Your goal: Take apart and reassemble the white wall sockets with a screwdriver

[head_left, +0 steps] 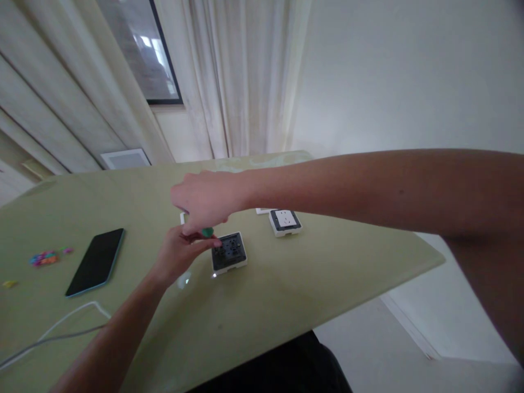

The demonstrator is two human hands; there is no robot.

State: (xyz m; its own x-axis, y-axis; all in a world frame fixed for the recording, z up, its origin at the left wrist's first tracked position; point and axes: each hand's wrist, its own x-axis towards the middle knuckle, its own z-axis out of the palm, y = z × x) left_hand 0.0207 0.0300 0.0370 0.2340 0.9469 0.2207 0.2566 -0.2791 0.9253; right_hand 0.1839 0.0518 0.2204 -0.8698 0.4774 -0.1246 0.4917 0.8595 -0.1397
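Hands (pixel 180 255), green tool (pixel 207 232); socket (pixel 229 252) markings illegible

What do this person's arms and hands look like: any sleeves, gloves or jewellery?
The left hand and the right hand are both bare, with no gloves. The arms are uncovered as far as the view shows, with no sleeve, watch or bracelet. Rings, if any, are too small to tell.

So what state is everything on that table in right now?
green tool: mostly hidden, right hand closed over it, left hand fingertips at it.
dark socket panel: lying flat, green tool at its edge.
white socket: lying flat, face up, untouched.
phone: face up, screen dark.
white cable: loose on the table.
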